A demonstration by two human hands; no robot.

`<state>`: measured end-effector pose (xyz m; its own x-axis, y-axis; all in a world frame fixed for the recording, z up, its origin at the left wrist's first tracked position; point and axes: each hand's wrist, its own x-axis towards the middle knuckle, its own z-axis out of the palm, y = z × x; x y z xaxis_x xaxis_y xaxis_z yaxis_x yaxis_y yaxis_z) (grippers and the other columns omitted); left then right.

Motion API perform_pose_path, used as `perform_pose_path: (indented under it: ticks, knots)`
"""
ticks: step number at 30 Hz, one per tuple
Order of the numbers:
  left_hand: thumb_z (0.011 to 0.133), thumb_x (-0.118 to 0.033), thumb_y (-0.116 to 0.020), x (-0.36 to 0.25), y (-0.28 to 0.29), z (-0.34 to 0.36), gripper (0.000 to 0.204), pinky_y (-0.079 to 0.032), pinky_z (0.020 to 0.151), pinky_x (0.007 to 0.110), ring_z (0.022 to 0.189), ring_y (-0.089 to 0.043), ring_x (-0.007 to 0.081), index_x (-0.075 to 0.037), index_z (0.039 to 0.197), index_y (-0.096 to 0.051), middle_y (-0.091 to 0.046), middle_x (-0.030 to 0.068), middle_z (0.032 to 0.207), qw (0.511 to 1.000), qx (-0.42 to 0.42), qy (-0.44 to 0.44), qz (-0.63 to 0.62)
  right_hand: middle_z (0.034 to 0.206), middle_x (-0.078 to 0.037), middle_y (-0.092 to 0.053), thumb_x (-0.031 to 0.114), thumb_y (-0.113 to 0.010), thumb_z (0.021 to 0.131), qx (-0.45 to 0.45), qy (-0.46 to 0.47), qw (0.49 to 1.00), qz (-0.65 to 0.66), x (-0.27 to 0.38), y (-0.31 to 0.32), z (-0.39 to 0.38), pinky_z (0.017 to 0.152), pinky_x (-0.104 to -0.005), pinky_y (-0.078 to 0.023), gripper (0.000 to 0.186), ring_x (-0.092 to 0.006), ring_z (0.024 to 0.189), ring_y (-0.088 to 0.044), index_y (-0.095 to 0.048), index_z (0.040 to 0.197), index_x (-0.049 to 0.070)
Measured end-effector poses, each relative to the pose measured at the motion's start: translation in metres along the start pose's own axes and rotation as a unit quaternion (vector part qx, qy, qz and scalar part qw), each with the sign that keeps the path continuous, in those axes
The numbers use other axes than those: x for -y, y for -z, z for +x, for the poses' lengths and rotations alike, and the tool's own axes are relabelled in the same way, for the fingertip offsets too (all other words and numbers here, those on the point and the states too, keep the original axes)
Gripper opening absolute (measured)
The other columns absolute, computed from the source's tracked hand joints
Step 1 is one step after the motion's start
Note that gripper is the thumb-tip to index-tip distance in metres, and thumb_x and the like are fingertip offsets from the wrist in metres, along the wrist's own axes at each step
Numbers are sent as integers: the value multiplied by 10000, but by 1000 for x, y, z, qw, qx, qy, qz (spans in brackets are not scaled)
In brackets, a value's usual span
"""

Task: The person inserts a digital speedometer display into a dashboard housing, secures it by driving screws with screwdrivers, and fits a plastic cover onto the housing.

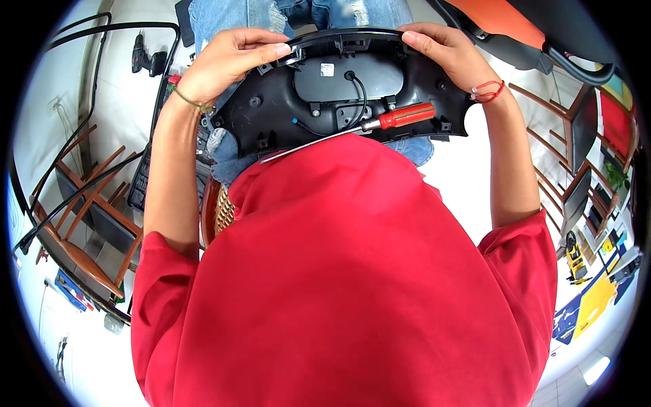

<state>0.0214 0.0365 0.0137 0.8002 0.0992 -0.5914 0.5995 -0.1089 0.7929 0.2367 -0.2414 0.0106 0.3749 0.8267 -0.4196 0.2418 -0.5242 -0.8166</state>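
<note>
A wide black plastic cover (261, 115) rests across my lap with its inner side facing up. My left hand (237, 55) grips its far rim at the left, thumb on top. The far rim's right end is pinched in my right hand (449, 53), fingers curled over the outside. A smooth oval plate (319, 85) with a small pale label is set into the cover's middle, and a thin black cable (365, 95) comes out of it. Across the near edge lies a long screwdriver (400, 119) with a red handle; its shaft points left and neither hand touches it.
At upper right an orange and black machine part (498, 24) juts in close to my right hand. A cordless drill (146, 60) stands on the floor at left, beyond black tubing (102, 30). Wooden chairs (88, 251) are on both sides. Another person's jeans (230, 17) show beyond the cover.
</note>
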Motion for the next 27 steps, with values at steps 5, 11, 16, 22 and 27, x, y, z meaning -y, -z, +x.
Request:
perform_pose_path:
  ticks: [5, 11, 16, 22, 27]
  knots:
    - [876, -325, -751, -3, -4, -3, 458, -490, 825, 203, 952, -643, 107, 27, 1161, -685, -708, 75, 1004, 999, -9, -20, -25, 1022, -72, -682, 483, -618, 945, -22, 12, 1000, 12, -4, -2, -1, 876, -252, -463, 538, -132, 979, -615, -661, 1203, 13]
    - [874, -370, -747, 6, -9, -5, 491, -473, 854, 218, 956, -624, 111, 22, 1163, -686, -702, 68, 1020, 998, -41, -36, -35, 1070, -59, -668, 360, -738, 881, 8, 31, 996, 77, -7, 2, -11, 886, -264, -470, 511, -130, 989, -602, -625, 1271, 51]
    - [875, -374, -745, 4, -10, -5, 495, -464, 826, 213, 908, -605, 92, 16, 1174, -683, -695, 49, 992, 998, -37, -42, -18, 1073, -50, -671, 297, -782, 841, -4, 31, 998, 48, -5, 2, -13, 868, -265, -482, 506, -127, 972, -596, -637, 1272, 75]
    - [854, -325, -770, 3, -8, -5, 482, -401, 641, 179, 720, -477, 24, 19, 1180, -679, -632, -22, 876, 998, -16, -52, 8, 1085, -53, -676, 278, -794, 829, -12, 27, 998, 63, -6, -1, -13, 881, -269, -483, 514, -133, 981, -606, -643, 1272, 68]
    - [847, -300, -778, -1, -8, -6, 460, -384, 614, 173, 696, -455, 15, 15, 1169, -686, -616, -38, 845, 998, -26, -44, 35, 1117, -56, -676, 279, -800, 824, -6, 17, 997, 80, -7, 1, -12, 902, -280, -479, 522, -144, 1009, -610, -642, 1265, 50]
